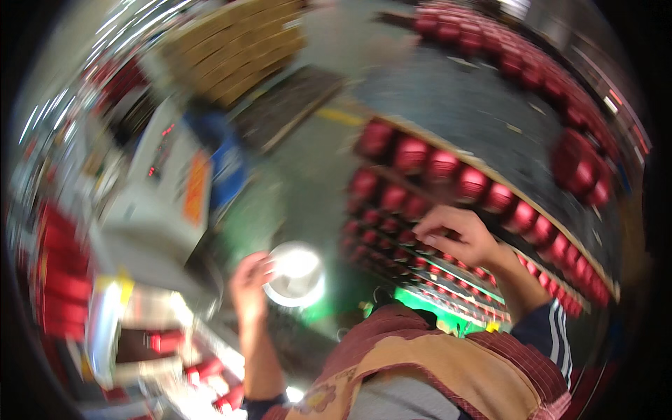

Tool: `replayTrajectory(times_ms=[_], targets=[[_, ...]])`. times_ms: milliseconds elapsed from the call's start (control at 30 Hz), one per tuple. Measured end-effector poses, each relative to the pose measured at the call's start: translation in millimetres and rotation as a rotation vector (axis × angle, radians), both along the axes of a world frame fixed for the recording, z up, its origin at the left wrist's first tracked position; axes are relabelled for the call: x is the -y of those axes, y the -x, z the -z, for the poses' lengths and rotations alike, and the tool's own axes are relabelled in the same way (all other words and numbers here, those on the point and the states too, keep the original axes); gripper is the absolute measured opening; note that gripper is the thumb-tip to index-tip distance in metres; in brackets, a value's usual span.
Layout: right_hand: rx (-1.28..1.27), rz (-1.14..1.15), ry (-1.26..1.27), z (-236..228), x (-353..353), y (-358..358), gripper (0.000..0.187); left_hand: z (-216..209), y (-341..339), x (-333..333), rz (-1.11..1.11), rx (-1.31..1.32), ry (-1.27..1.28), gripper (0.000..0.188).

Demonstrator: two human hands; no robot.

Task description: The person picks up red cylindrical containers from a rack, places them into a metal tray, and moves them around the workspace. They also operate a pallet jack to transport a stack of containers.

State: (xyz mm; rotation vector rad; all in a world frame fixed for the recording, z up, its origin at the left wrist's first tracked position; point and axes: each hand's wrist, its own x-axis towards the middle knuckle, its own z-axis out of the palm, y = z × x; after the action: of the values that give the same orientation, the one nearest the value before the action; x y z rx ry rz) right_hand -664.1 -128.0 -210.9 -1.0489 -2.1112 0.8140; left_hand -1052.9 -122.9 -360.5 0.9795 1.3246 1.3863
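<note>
My left hand (252,283) grips the edge of a shiny, round silver metal vessel (296,274). Glare and blur hide its exact kind. Its round face is turned up toward me, level with the hand. To the right, my right hand (460,234) hangs in the air with its fingers loosely bent and nothing visible in them. It appears in front of a rack holding rows of glossy red rounded vessels (442,166); I cannot tell whether it touches any.
A grey machine (150,217) with an orange label and a blue part (222,157) stands at the left. Stacked brown cartons (234,52) and a dark pallet (290,105) lie beyond. More red vessels (577,164) line a dark surface at the far right. Red stacks (59,273) are at the left edge.
</note>
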Motion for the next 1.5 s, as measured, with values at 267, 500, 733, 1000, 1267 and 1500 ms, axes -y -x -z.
replayTrajectory(times_ms=[267,500,733,1000,1267,1500], targets=[[0.070,0.742,-0.397,-135,49,-215,0.020,-206,-135,-137,0.230,-0.337,-0.619,0.013],[0.661,1.204,-0.531,-161,122,-364,0.047,-300,-430,-127,0.888,-0.449,-1.100,0.043],[0.554,1.155,-0.260,-112,107,-396,0.057,-275,-600,-71,1.052,-0.686,-1.280,0.047],[0.423,1.153,-0.275,-100,118,-412,0.072,-271,-621,-55,1.064,-0.779,-1.171,0.050],[0.345,1.215,-0.408,-74,137,-435,0.060,-274,-539,-73,1.129,-0.563,-0.909,0.050],[-0.543,0.991,-0.452,-60,148,-300,0.073,-236,-294,-75,0.865,0.016,-0.769,0.062]])
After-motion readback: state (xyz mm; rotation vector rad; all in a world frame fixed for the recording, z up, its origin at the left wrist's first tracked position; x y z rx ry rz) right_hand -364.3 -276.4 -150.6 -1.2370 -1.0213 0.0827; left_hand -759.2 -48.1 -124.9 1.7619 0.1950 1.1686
